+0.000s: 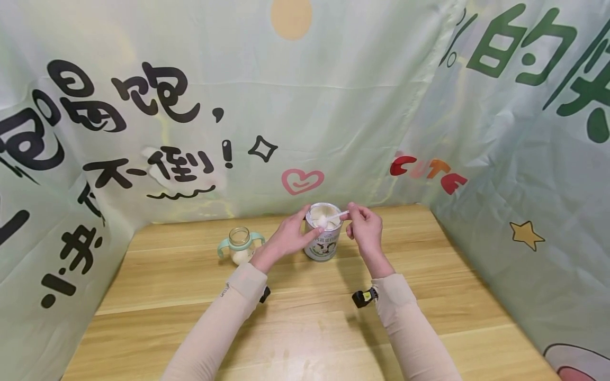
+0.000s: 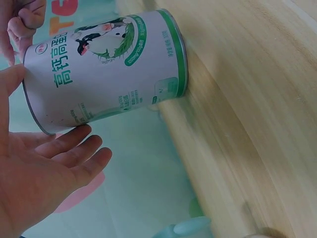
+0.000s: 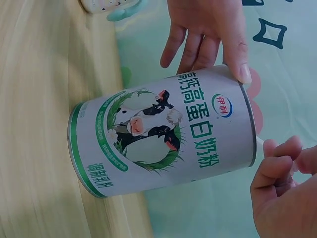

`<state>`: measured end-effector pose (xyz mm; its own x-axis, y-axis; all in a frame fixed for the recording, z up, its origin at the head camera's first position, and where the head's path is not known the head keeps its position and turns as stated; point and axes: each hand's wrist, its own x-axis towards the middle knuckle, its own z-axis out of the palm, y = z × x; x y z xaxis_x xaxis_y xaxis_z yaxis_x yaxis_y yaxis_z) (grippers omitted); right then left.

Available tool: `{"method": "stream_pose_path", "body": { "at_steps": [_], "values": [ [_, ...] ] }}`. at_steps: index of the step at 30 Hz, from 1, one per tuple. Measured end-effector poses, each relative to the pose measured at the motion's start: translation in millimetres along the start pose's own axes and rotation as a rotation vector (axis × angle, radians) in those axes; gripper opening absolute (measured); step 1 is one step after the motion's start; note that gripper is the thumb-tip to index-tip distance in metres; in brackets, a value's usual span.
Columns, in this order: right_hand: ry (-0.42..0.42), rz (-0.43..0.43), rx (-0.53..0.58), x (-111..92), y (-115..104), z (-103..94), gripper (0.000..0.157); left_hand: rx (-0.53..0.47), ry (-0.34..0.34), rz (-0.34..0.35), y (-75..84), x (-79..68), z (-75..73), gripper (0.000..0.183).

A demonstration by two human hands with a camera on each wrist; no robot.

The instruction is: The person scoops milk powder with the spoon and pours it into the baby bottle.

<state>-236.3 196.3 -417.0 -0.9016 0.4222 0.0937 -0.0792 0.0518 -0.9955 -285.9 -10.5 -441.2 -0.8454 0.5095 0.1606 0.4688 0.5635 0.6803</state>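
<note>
A milk powder can (image 1: 322, 251), white with a green bottom band and a cow picture (image 3: 148, 124), stands upright on the table with its top uncovered. Pale powder shows inside it in the head view. My left hand (image 1: 288, 236) holds the can near its top from the left, thumb at the near rim and fingers (image 2: 74, 148) spread along the side. Between thumb and fingertips my right hand (image 1: 368, 228) pinches the handle of a white scoop (image 1: 337, 215), at the can's right rim. The scoop's bowl lies over the can's mouth with powder in it.
Left of the can stands a baby bottle (image 1: 240, 247) without a lid, with a mint collar, two handles and pale contents at its bottom. The wooden table (image 1: 305, 328) meets printed cloth walls (image 1: 352, 132) at the back and on both sides.
</note>
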Motion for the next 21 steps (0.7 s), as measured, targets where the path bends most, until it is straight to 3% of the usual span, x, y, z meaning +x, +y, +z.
{"method": "stream_pose_path", "body": {
  "at_steps": [12,21],
  "values": [
    [0.010,0.028,0.019,0.5,1.8,0.1,0.042,0.002,-0.004,0.007,-0.6,0.0,-0.2,0.090],
    [0.031,0.027,0.040,1.4,0.1,1.0,0.027,0.006,-0.013,0.006,-1.2,0.0,-0.2,0.091]
  ]
}}
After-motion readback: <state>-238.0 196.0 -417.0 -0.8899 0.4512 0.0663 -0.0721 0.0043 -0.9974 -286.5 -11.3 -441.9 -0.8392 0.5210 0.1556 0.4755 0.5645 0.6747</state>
